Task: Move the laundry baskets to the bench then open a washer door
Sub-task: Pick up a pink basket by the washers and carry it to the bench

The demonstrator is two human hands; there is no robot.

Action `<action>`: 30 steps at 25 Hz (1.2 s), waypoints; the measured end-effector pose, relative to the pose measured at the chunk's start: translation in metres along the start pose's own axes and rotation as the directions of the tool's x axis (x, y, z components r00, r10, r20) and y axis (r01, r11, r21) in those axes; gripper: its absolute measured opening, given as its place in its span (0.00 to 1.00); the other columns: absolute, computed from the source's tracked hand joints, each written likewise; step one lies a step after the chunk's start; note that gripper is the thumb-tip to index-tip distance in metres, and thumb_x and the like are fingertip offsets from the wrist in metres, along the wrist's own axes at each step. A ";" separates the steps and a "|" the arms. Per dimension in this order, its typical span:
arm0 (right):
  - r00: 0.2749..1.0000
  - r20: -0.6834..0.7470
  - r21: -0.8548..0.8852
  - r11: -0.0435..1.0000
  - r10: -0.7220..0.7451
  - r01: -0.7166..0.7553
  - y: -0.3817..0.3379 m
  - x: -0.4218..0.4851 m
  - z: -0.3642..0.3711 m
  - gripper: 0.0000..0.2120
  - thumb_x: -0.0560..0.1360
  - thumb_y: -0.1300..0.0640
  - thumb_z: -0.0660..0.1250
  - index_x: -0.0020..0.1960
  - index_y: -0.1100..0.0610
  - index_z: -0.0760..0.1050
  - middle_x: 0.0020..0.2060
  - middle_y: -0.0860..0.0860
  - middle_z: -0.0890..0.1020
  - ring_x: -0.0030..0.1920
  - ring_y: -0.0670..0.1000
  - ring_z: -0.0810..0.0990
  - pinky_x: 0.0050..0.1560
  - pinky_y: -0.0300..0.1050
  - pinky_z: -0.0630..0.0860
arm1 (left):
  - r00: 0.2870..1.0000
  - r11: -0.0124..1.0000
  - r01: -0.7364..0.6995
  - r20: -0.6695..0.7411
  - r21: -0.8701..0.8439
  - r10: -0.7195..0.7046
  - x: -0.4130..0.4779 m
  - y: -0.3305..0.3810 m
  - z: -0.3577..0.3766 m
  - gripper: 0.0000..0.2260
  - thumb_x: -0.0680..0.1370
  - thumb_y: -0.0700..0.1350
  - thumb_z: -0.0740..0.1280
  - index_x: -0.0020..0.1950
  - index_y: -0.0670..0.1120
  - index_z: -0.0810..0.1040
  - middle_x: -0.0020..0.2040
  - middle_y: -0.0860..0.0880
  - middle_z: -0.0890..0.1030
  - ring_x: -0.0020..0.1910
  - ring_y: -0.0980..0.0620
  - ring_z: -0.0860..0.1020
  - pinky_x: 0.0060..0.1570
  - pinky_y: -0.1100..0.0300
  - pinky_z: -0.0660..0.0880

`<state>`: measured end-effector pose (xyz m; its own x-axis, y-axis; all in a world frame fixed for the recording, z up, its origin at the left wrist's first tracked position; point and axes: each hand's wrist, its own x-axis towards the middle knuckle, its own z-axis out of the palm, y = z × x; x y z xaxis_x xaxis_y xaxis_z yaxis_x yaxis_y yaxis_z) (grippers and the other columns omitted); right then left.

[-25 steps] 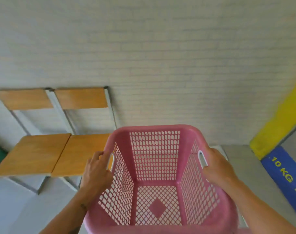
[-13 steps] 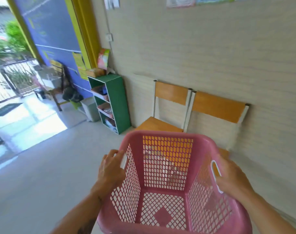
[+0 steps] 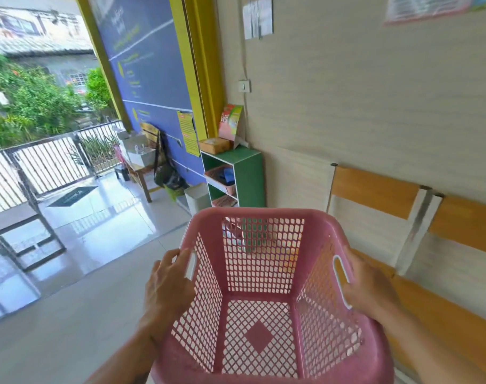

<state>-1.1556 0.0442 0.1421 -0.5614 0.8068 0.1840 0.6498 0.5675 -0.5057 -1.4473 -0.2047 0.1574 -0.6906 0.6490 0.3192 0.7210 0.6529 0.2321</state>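
I carry an empty pink lattice laundry basket [image 3: 264, 275] in front of me, off the floor. My left hand [image 3: 168, 284] grips its left handle slot and my right hand [image 3: 368, 291] grips the right one. A row of wooden seats with orange backrests [image 3: 374, 189] stands along the right wall, partly hidden behind the basket. No washer is in view.
A green shelf unit [image 3: 248, 176] with small baskets stands ahead by the wall, a white bin [image 3: 197, 198] beside it. A metal-framed table [image 3: 20, 231] is at the left. Beyond lie a wooden table [image 3: 142, 167], a doormat and a railing gate.
The view has swung left from the wall and seats toward the open entrance. The basket stays held in both hands.
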 end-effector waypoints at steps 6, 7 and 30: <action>0.999 0.045 0.073 0.997 -0.025 0.022 -0.005 0.170 0.069 0.29 0.78 0.57 0.63 0.77 0.48 0.58 0.60 0.58 0.77 0.56 0.59 0.79 0.43 0.44 0.73 | 0.996 0.996 0.092 -0.016 0.013 -0.091 0.135 -0.010 0.055 0.32 0.69 0.39 0.63 0.72 0.57 0.66 0.68 0.48 0.73 0.61 0.44 0.74 0.49 0.50 0.76; 0.998 0.070 0.072 0.997 -0.011 0.006 -0.006 0.194 0.078 0.31 0.77 0.58 0.64 0.77 0.50 0.58 0.61 0.59 0.77 0.58 0.59 0.78 0.46 0.46 0.74 | 0.995 0.995 0.102 -0.015 0.009 -0.102 0.156 -0.012 0.063 0.32 0.69 0.39 0.63 0.72 0.57 0.66 0.68 0.49 0.72 0.62 0.44 0.73 0.49 0.50 0.76; 0.680 0.113 -0.171 0.688 0.725 -0.705 0.033 0.506 0.423 0.41 0.70 0.70 0.67 0.76 0.49 0.56 0.57 0.57 0.75 0.36 0.51 0.76 0.23 0.36 0.64 | 0.749 0.971 -0.154 0.620 -0.181 0.234 0.612 -0.113 0.538 0.38 0.67 0.33 0.65 0.75 0.56 0.63 0.71 0.49 0.64 0.61 0.44 0.67 0.48 0.58 0.69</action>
<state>-1.6349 0.4016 -0.1378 0.0315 0.9412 -0.3364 0.9307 -0.1503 -0.3336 -1.9823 0.3283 -0.1680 -0.3841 0.8810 -0.2762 0.8174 0.4636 0.3421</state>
